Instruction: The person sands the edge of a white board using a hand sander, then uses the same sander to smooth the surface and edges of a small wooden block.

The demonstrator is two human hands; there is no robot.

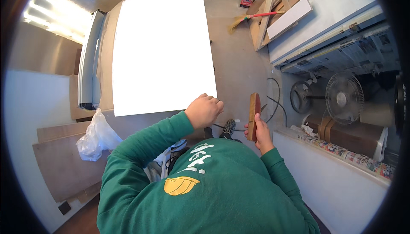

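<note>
A large, bright white sheet lies flat in front of me, its near edge running toward my body. At its near right corner is my left hand, its fingers curled closed. Whatever those fingers hold, if anything, is hidden under them. To the right of the sheet and apart from it, my right hand grips a narrow brown wooden block with a rounded far end, held upright. A thin dark point shows beside the block; its exact kind I cannot make out.
A pale metal profile runs along the sheet's left side, above a white plastic bag. Far right are a broom and wooden boards. A fan lies at right, near a black cable on the floor.
</note>
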